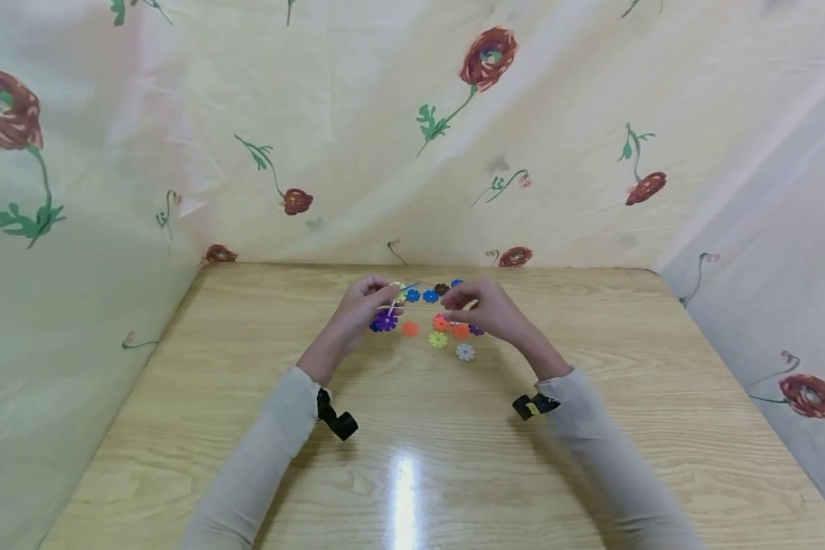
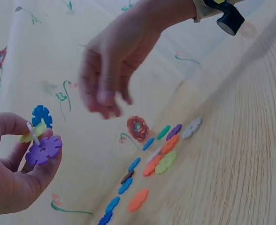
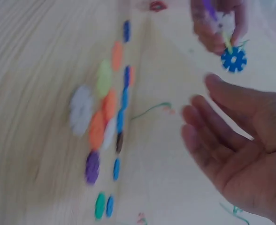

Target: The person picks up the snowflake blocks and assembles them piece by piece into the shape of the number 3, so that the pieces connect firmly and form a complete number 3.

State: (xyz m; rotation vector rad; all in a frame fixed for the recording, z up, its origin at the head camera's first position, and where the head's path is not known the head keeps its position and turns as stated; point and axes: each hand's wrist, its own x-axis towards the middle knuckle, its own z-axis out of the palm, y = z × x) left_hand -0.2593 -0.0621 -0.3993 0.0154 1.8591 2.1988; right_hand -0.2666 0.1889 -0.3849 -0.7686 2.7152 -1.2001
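Observation:
My left hand (image 1: 357, 309) pinches a small cluster of joined notched plastic discs shaped like flowers. In the left wrist view the cluster shows a purple disc (image 2: 45, 151), a thin white disc (image 2: 34, 134) seen edge-on, a yellow disc (image 2: 40, 130) and a blue disc (image 2: 42, 115). To its right, my right hand (image 1: 491, 309) hovers over the loose discs, thumb and fingers apart and holding nothing. Below the right hand lie an orange disc (image 1: 460, 331), a yellow-green disc (image 1: 438, 340) and a pale grey disc (image 1: 465, 352).
More loose discs lie flat on the wooden table (image 1: 412, 412): a brown disc (image 1: 441, 289), a green disc (image 3: 100, 206), a purple disc (image 3: 92, 167) and several blue ones in a row towards the back. A flower-patterned cloth (image 1: 357, 137) stands behind the table and at both sides.

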